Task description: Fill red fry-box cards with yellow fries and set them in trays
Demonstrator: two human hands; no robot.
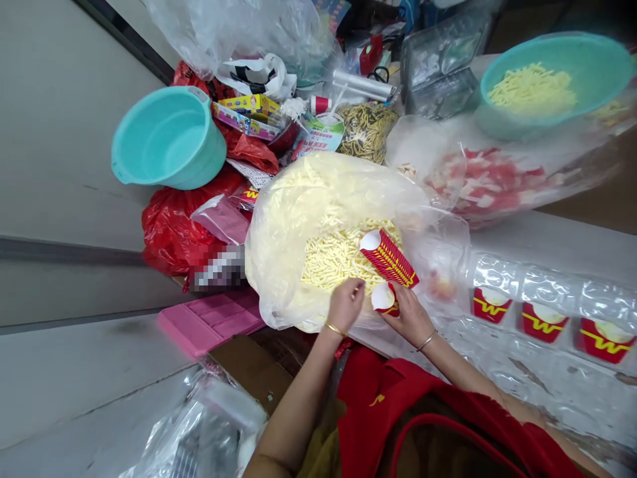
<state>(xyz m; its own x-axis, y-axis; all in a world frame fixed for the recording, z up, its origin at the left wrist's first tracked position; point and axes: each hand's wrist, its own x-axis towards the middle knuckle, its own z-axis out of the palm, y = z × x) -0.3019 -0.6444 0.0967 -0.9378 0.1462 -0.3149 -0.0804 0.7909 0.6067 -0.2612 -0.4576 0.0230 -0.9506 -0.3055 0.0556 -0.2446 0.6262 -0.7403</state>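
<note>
Currently, the right hand [411, 317] holds one red carton [382, 299] over the near edge of a bag [279, 265] of pale sticks [328, 262], the left hand [347, 304] curled, contents unclear, while three cartons [543, 322] already sit amid clear plastic [550, 290] at right and a nested stack [391, 259] lies unseparated just beyond.

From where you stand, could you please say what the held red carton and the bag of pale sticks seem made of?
The red carton looks like thin, smooth paperboard: curved walls, white inside. The bag seems soft plastic film, glossy, with translucent, crinkled folds.
</note>
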